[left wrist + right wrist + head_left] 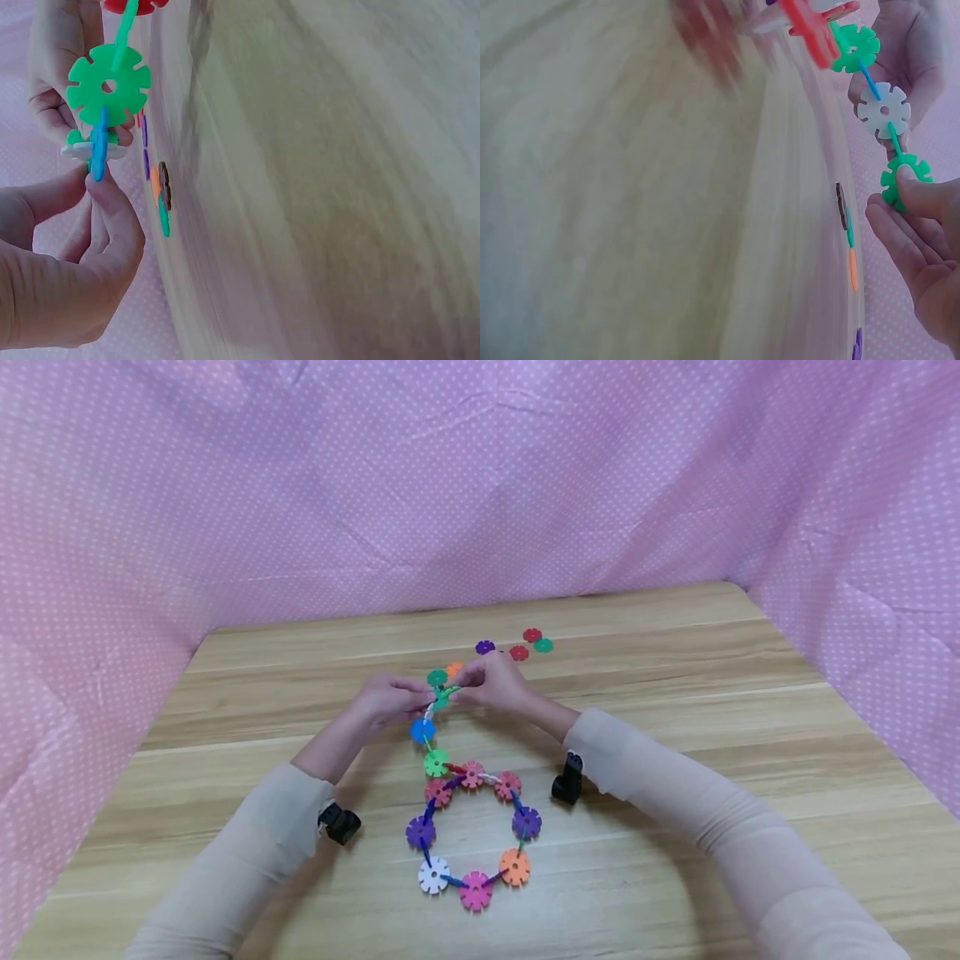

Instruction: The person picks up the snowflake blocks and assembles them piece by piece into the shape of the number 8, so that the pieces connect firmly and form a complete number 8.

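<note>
Chain [432,769] ran along middle of table [225,760]: loop at near end, far end held up between hands. Left hand [392,697] pinched chain beside white disc [875,116]; exact disc gripped could not be told. Right hand [498,683] pinched green disc [892,186] at chain tip, thumb on face. Loose discs [519,653] lay beyond hands, some farther right. Loop sat between forearms. Pink cloth [480,485] bordered left, far and right table edges. Wood surface extended outward past both forearms.
</note>
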`<state>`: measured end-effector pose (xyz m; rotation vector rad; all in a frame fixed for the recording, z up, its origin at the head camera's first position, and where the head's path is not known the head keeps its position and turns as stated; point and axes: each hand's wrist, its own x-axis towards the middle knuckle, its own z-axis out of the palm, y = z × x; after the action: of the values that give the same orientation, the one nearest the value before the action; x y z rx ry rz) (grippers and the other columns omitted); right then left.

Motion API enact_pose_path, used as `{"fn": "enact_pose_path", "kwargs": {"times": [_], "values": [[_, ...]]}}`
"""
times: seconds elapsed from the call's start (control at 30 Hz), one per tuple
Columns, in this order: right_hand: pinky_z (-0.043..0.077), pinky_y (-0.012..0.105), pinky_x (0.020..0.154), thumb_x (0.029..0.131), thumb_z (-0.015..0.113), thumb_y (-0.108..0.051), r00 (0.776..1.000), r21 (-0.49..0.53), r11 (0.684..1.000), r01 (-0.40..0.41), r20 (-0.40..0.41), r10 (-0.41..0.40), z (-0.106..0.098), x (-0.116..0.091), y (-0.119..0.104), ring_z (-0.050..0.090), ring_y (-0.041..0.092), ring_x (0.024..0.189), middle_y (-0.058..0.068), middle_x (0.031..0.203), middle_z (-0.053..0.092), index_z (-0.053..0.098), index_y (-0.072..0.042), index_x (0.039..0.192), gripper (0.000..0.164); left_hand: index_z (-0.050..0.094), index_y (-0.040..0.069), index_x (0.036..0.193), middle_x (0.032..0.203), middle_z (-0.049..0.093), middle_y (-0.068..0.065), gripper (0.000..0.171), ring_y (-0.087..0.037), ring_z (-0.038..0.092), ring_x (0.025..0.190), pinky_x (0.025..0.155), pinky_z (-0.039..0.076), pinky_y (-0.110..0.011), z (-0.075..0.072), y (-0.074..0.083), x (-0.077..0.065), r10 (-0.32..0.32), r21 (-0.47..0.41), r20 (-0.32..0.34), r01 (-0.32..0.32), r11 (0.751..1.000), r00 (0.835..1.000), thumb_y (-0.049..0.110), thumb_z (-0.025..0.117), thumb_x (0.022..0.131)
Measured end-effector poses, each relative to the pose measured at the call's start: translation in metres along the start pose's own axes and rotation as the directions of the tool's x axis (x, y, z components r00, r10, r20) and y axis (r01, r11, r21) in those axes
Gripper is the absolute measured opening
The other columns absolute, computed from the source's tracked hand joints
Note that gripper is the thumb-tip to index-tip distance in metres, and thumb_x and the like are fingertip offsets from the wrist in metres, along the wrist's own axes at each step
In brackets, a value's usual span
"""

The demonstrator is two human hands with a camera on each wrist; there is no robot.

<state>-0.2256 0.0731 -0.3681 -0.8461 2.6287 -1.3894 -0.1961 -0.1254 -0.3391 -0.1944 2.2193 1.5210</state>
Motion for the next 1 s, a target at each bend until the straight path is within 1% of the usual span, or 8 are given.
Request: {"fn": "enact_pose_path", "kwargs": {"times": [0.23, 0.33, 0.47, 0.53, 0.63, 0.8, 0.9, 1.0], "values": [[0.059, 0.022, 0.075, 0.082, 0.076, -0.012, 0.999, 0.019, 1.000, -0.010, 0.047, 0.009, 0.003, 0.002, -0.002, 0.073, 0.017, 0.087, 0.008, 0.094, 0.076, 0.076, -0.007, 0.093, 0.012, 0.061, -0.004, 0.121, 0.095, 0.064, -0.001, 0.031, -0.009, 0.061, 0.082, 0.093, 0.056, -0.033, -0.004, -0.001, 0.000, 0.028, 0.067, 0.060, -0.032, 0.997, 0.998, 0.014, 0.060, 0.095], [0.059, 0.021, 0.078, 0.081, 0.076, -0.010, 0.996, 0.040, 0.999, -0.018, 0.092, 0.014, 0.002, 0.004, -0.003, 0.073, 0.017, 0.091, 0.009, 0.097, 0.076, 0.076, -0.006, 0.096, 0.016, 0.061, -0.004, 0.120, 0.100, 0.065, -0.003, 0.030, -0.009, 0.062, 0.084, 0.094, 0.056, -0.032, -0.006, -0.004, 0.001, 0.045, 0.076, 0.073, -0.051, 0.996, 0.996, 0.013, 0.059, 0.095], [0.059, 0.024, 0.083, 0.080, 0.076, -0.005, 0.988, 0.076, 0.997, -0.032, 0.155, 0.020, -0.002, 0.007, -0.003, 0.072, 0.020, 0.096, 0.011, 0.105, 0.074, 0.072, -0.003, 0.105, 0.025, 0.061, -0.005, 0.122, 0.102, 0.065, -0.004, 0.032, -0.007, 0.062, 0.084, 0.088, 0.057, -0.026, -0.011, -0.009, 0.000, 0.061, 0.093, 0.074, -0.067, 0.993, 0.995, 0.013, 0.059, 0.095], [0.059, 0.026, 0.084, 0.080, 0.076, -0.004, 0.985, 0.069, 0.997, -0.038, 0.170, 0.026, -0.004, 0.011, -0.003, 0.072, 0.021, 0.098, 0.013, 0.109, 0.073, 0.070, -0.001, 0.108, 0.029, 0.060, -0.005, 0.123, 0.101, 0.066, -0.002, 0.033, -0.005, 0.061, 0.083, 0.086, 0.057, -0.024, -0.015, -0.011, -0.001, 0.057, 0.100, 0.070, -0.064, 0.993, 0.996, 0.013, 0.060, 0.095], [0.058, 0.026, 0.085, 0.081, 0.076, -0.007, 0.982, 0.008, 0.998, -0.057, 0.182, 0.055, -0.005, 0.016, -0.004, 0.071, 0.020, 0.098, 0.011, 0.111, 0.073, 0.069, -0.001, 0.111, 0.032, 0.059, -0.006, 0.123, 0.101, 0.066, 0.000, 0.034, -0.003, 0.061, 0.081, 0.086, 0.057, -0.024, -0.019, -0.014, -0.003, 0.051, 0.108, 0.067, -0.058, 0.992, 0.996, 0.013, 0.060, 0.095], [0.058, 0.023, 0.085, 0.082, 0.076, -0.011, 0.970, -0.144, 0.988, -0.048, 0.229, 0.080, 0.001, 0.026, -0.007, 0.070, 0.018, 0.097, 0.009, 0.109, 0.073, 0.070, -0.004, 0.111, 0.030, 0.061, -0.007, 0.120, 0.094, 0.065, 0.004, 0.032, -0.003, 0.060, 0.079, 0.083, 0.057, -0.023, -0.025, -0.018, -0.008, 0.049, 0.111, 0.063, -0.056, 0.992, 0.997, 0.012, 0.061, 0.094], [0.057, 0.024, 0.087, 0.086, 0.068, -0.002, 0.963, -0.240, 0.971, 0.014, 0.265, 0.052, 0.006, 0.029, -0.010, 0.068, 0.020, 0.102, 0.010, 0.112, 0.072, 0.070, -0.006, 0.111, 0.026, 0.061, -0.007, 0.119, 0.090, 0.064, 0.006, 0.031, -0.003, 0.059, 0.078, 0.082, 0.056, -0.022, -0.026, -0.019, -0.010, 0.048, 0.105, 0.065, -0.054, 0.993, 0.997, 0.011, 0.060, 0.094], [0.056, 0.027, 0.091, 0.086, 0.061, 0.007, 0.958, -0.329, 0.939, 0.095, 0.288, 0.004, 0.009, 0.029, -0.013, 0.066, 0.022, 0.107, 0.009, 0.115, 0.071, 0.071, -0.008, 0.111, 0.030, 0.060, -0.007, 0.120, 0.089, 0.062, 0.006, 0.030, -0.003, 0.058, 0.078, 0.082, 0.056, -0.022, -0.027, -0.019, -0.012, 0.041, 0.095, 0.063, -0.047, 0.994, 0.997, 0.009, 0.059, 0.094]]}}
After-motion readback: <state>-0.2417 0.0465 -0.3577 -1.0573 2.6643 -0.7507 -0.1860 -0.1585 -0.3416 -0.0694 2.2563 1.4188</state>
